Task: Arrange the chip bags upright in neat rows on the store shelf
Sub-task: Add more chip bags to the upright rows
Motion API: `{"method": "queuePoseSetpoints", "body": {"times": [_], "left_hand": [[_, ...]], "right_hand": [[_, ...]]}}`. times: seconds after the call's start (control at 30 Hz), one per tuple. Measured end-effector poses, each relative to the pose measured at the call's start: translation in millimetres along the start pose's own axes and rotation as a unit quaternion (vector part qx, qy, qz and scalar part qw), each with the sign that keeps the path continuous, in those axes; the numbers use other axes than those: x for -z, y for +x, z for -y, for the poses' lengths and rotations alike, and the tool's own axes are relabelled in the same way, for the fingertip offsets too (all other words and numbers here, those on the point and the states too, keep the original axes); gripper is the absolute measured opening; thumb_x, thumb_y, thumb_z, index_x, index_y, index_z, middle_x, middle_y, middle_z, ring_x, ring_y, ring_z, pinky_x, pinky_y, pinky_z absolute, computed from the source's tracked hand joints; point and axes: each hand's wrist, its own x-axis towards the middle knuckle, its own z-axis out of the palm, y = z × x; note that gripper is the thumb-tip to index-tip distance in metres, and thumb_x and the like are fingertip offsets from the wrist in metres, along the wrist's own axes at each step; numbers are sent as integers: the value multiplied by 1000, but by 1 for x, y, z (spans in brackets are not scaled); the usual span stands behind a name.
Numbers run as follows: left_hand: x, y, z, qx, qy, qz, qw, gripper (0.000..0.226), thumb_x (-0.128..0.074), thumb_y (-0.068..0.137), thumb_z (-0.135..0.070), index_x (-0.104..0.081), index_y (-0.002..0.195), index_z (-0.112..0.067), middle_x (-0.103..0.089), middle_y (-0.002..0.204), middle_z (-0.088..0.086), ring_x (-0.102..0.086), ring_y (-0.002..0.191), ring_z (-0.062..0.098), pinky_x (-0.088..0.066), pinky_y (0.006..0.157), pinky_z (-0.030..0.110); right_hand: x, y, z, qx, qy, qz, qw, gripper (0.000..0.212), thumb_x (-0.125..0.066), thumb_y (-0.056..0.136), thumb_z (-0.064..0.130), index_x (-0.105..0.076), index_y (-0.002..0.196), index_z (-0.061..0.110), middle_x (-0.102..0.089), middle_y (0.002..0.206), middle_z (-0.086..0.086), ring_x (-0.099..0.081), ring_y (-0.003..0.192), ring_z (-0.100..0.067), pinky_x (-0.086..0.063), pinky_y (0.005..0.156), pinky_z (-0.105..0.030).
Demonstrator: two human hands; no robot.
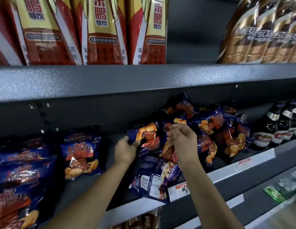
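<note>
Above the face-down foil bag (pixel 153 177), left hand (pixel 125 151) grips a crinkled glossy chip bag (pixel 144 138); right hand (pixel 182 141) pinches the neighbouring bag (pixel 167 151).

Chip bags (pixel 208 123) heaped on shelf (pixel 234 166); bottles (pixel 276 124) right; cartons (pixel 97 30) on upper shelf (pixel 144 80).

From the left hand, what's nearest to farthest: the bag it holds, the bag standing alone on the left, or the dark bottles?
1. The held bag, gripped by the left hand.
2. The lone bag, to its left.
3. The dark bottles, far right.
</note>
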Motion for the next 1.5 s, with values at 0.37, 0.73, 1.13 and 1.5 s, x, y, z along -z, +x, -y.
{"method": "queuePoseSetpoints", "body": {"times": [0.37, 0.73, 1.13, 1.5], "left_hand": [[61, -12, -23, -48, -236, -113, 964, 28, -72, 87, -25, -65, 110, -10, -72, 105, 4, -67, 103, 22, -51, 97, 41], [99, -41, -23, 28, -447, -35, 893, 28, -66, 90, -6, -64, 117, -3, -74, 107, 15, -72, 100, 32, -57, 90, 40], [153, -66, 1, 19, -368, -49, 928, 44, -73, 78, -38, -66, 113, -13, -75, 108, 9, -72, 100, 25, -58, 86, 42], [136, -97, 40, 114, -500, -40, 857, 43, -69, 84, -22, -64, 125, -13, -72, 118, 8, -66, 114, 24, -53, 88, 37]], "right_hand": [[-59, 4, -19, 15, -14, 74, 997, 26, -68, 95, 16, -59, 119, 12, -65, 105, 0, -61, 90, -2, -48, 67, -7], [-115, -9, -30, -48, 24, 229, 972, 33, -72, 88, 40, -66, 114, 21, -75, 112, 1, -70, 109, -18, -53, 102, -42], [-123, -10, -32, -95, 45, 355, 929, 27, -70, 89, 0, -68, 116, 1, -75, 111, -22, -73, 102, -39, -60, 90, -50], [-143, -40, -61, -107, 122, 308, 937, 44, -76, 77, 38, -74, 112, 11, -77, 112, -10, -72, 108, -27, -54, 99, -46]]}}
